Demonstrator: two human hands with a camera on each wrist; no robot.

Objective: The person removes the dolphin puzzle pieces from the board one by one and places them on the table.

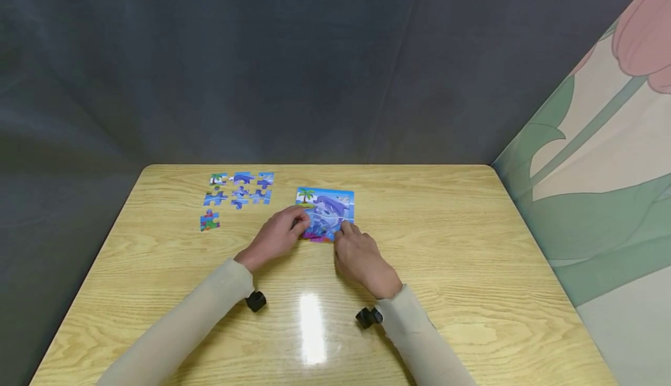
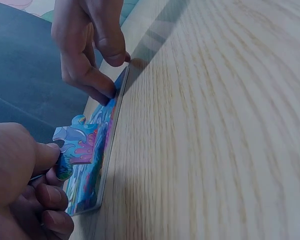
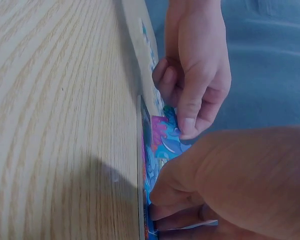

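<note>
A dolphin-and-palm puzzle board (image 1: 341,197) lies flat near the middle of the wooden table. At its left side my left hand (image 1: 280,232) pinches a puzzle piece (image 2: 80,142) between thumb and fingers. That piece, blue with pink coral, is tilted above the board's lower part, as the right wrist view also shows. My right hand (image 1: 362,255) is at the board's lower right corner. Its bent fingers (image 2: 90,82) touch the printed surface, and the thumb is by the near edge. Some fingertips are hidden in the right wrist view.
Several loose puzzle pieces (image 1: 241,195) are spread face up at the table's back left. A dark curtain (image 1: 314,66) hangs behind the table (image 1: 445,229). To the right is a flower-patterned cloth (image 1: 603,199). Each wrist carries a small black camera.
</note>
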